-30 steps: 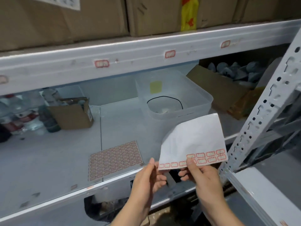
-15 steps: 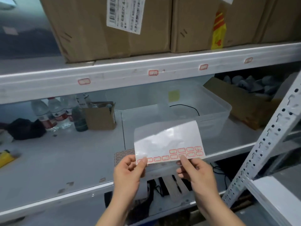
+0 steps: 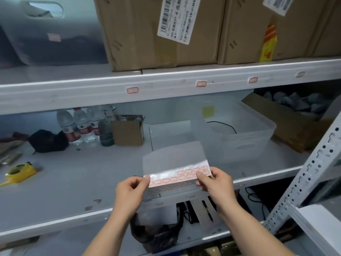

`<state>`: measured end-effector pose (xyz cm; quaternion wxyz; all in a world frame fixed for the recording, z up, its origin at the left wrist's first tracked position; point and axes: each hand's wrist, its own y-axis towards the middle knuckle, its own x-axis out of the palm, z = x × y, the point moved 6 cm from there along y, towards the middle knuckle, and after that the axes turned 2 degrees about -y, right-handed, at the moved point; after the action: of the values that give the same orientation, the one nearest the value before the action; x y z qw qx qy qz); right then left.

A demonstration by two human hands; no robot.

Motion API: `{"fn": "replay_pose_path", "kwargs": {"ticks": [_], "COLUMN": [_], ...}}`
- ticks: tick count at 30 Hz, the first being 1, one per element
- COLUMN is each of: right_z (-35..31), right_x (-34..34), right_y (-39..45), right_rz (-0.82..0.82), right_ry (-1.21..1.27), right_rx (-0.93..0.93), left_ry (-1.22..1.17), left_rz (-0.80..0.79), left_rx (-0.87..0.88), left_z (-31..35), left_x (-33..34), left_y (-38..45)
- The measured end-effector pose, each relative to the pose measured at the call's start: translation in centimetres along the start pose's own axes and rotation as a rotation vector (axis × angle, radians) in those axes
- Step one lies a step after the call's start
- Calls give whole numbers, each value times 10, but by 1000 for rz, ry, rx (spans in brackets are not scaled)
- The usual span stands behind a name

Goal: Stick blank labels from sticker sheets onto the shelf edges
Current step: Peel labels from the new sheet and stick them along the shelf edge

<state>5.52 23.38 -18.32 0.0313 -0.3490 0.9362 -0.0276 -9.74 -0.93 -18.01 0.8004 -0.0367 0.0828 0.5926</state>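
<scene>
A: Where's the sheet [image 3: 175, 163]?
B: Held up in front of the lower shelf [image 3: 73, 182], between both hands. The left hand [image 3: 132, 193] pinches its bottom left corner; the right hand [image 3: 215, 183] pinches the bottom right, thumb over the last labels [image 3: 181, 177].

A: So what's the step?
B: Peeling one off, I'd judge. Most of the sheet looks bare, with only a row or so of red-bordered labels left along the bottom edge.

A: How to do it well?
B: Keep the left hand's pinch steady, lift one label's corner with a right fingertip, and peel slowly so it doesn't curl or stick to itself. Then carry it to the upper shelf edge [image 3: 55, 97], which carries four labels already with bare stretch to the left, and press it flat and level.

A: Anything unclear?
B: Whether a label is already lifted, since the thumb hides it. A second sheet [image 3: 171, 187] lies on the shelf, mostly covered by the held one.
</scene>
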Motion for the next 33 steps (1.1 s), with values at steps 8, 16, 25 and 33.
{"fn": "replay_pose_path", "kwargs": {"ticks": [8, 16, 25, 33], "right_z": [11, 14, 24, 39], "right_x": [20, 25, 34, 40], "right_y": [33, 51, 57, 57], "right_rz": [5, -16, -121, -219], "right_ry": [-376, -665, -956, -1196], "right_rx": [-16, -116, -203, -214], "left_ry": [206, 241, 517, 663], "left_rz": [37, 68, 33, -37], "left_rx": [-47, -33, 1, 0], "left_z": [-29, -41, -48, -55], "left_x": [-19, -8, 1, 11], "left_y": [25, 36, 46, 45]}}
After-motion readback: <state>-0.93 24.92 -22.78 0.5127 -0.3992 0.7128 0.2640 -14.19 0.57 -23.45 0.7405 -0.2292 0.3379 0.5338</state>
